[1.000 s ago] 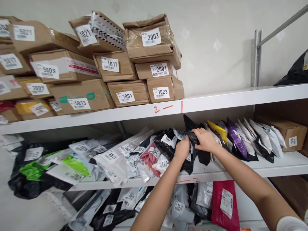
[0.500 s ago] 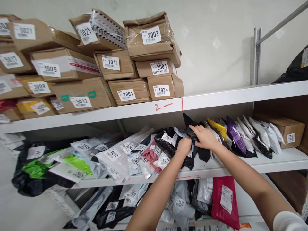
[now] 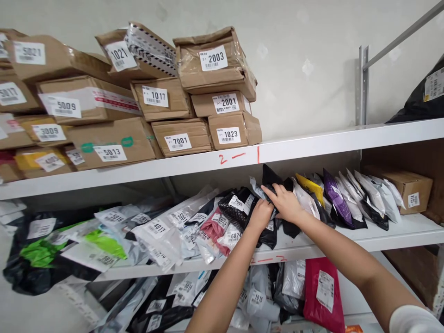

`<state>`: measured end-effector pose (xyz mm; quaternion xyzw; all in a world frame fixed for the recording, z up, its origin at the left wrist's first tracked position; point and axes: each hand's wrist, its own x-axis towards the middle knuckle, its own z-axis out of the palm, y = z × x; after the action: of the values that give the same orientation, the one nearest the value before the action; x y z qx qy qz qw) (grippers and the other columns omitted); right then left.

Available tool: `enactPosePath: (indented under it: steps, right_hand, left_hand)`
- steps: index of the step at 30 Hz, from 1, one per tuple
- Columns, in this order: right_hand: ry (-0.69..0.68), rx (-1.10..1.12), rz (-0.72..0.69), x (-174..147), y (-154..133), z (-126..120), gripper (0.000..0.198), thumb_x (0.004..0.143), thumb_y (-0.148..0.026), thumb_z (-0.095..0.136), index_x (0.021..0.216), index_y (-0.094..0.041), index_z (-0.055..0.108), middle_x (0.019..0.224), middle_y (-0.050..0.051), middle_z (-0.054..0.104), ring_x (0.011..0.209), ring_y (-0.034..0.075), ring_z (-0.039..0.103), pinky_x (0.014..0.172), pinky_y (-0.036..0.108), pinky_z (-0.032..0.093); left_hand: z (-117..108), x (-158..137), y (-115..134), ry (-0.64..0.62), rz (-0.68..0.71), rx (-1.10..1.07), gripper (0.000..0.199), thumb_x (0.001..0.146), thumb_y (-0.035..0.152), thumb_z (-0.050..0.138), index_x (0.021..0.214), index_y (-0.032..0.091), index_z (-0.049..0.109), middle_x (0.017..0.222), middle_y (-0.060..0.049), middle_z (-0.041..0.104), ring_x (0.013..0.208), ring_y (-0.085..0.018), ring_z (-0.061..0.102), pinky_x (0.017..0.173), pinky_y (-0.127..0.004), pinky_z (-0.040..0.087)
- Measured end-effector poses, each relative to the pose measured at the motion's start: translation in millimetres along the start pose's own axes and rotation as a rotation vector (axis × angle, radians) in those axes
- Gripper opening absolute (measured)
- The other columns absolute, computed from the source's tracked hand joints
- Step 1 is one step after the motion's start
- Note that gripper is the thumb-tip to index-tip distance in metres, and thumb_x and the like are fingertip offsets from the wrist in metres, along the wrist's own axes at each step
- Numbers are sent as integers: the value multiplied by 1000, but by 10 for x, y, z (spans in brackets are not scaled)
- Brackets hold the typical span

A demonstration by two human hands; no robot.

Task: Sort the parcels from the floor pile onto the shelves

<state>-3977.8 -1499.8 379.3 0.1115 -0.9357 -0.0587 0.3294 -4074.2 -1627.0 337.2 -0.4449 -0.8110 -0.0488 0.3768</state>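
Note:
On the middle shelf (image 3: 312, 245), my left hand (image 3: 261, 215) is closed, with its curled fingers at a black plastic mailing bag (image 3: 268, 238) among upright parcels. Beside it, my right hand (image 3: 286, 203) reaches over the bags with fingers spread and index finger stretched left, touching dark and grey wrapping. Behind its fingers a black bag corner (image 3: 270, 175) sticks up. Just left lies a black bubble-wrapped parcel (image 3: 231, 208) labelled 7005. To the right of my right hand stand a white mailer (image 3: 305, 199) and a yellow mailer (image 3: 311, 187). My fingertips partly hide what lies between the hands.
Stacked cardboard boxes (image 3: 215, 69) with number labels fill the upper shelf's left side. Clear and green bags (image 3: 104, 243) lie to the left on the middle shelf. A purple mailer (image 3: 336, 194) and a carton (image 3: 412, 189) stand right. A red bag (image 3: 324, 293) is below.
My right hand has shifted slightly left across the bags, and its index finger now points further left. The black bag beneath it has parted from the upright mailers. The camera view has tilted slightly.

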Motion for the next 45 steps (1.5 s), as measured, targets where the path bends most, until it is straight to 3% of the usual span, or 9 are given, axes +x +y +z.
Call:
enactPosePath:
  steps: [8, 13, 19, 23, 29, 32, 36, 41, 45]
  right_hand:
    - [-59, 7, -112, 106, 136, -18, 132, 54, -20, 99, 162, -21, 22, 133, 16, 58, 117, 32, 59, 92, 41, 57]
    - [-89, 80, -184, 38, 253, -46, 134, 50, -32, 102, 160, -16, 27, 130, 19, 62, 116, 35, 61, 94, 44, 54]
    - [83, 182, -159, -168, 321, -146, 72, 78, -25, 77, 145, -17, 51, 144, 18, 59, 124, 33, 59, 105, 49, 45]
    - [218, 250, -263, -296, 201, -108, 32, 83, -28, 67, 112, -17, 71, 145, 15, 59, 131, 32, 54, 111, 49, 39]
    - [136, 228, -209, -246, 0, -4, 49, 83, -57, 72, 107, -16, 69, 131, 16, 66, 124, 35, 51, 101, 49, 44]
    - [87, 180, -88, -196, -53, -12, 44, 92, -53, 64, 110, -14, 67, 109, 14, 71, 113, 33, 53, 94, 46, 45]
    - [46, 137, -9, -186, -56, -27, 21, 98, -29, 54, 94, -14, 69, 98, 12, 72, 112, 30, 53, 90, 40, 44]
    - [21, 116, 1, -193, 14, -11, 20, 94, -24, 57, 89, -14, 73, 91, 11, 73, 105, 27, 54, 89, 38, 45]
    - [-22, 98, -69, -161, 0, 5, 24, 91, -28, 58, 88, -12, 76, 88, 13, 74, 106, 30, 52, 88, 40, 45]
  left_hand:
    - [-57, -231, -51, 503, 242, 45, 32, 98, 11, 47, 106, 23, 75, 106, -9, 70, 92, -22, 64, 80, -34, 48]
    - [-209, -225, 70, 557, 326, -11, 30, 94, 14, 48, 98, 22, 76, 89, -6, 69, 79, -21, 61, 77, -35, 45]
    - [-554, -462, 406, 316, -78, -14, 31, 82, 17, 59, 105, 25, 77, 121, -7, 71, 97, -32, 58, 94, -53, 45]
    - [-451, -641, 530, 276, -105, -26, 39, 79, 15, 63, 115, 26, 70, 135, -10, 61, 113, -36, 56, 105, -62, 43]
    - [-71, -649, 644, 801, -377, -240, 56, 86, 17, 59, 138, 18, 36, 136, -21, 38, 121, -31, 57, 97, -50, 55]
    - [27, -664, 630, 699, -510, -343, 61, 89, 22, 56, 144, 15, 32, 132, -21, 52, 116, -31, 63, 97, -51, 54]
    - [3, -687, 558, 457, -545, -237, 30, 94, 22, 46, 116, 15, 64, 108, -17, 73, 103, -33, 68, 92, -51, 53]
    - [-130, -616, 491, 302, -654, -53, 43, 101, 27, 39, 79, 12, 73, 80, -18, 74, 89, -32, 72, 88, -47, 51]
    - [-118, -588, 409, 234, -527, -79, 43, 101, 22, 38, 78, 13, 73, 82, -16, 75, 90, -29, 72, 94, -46, 50]
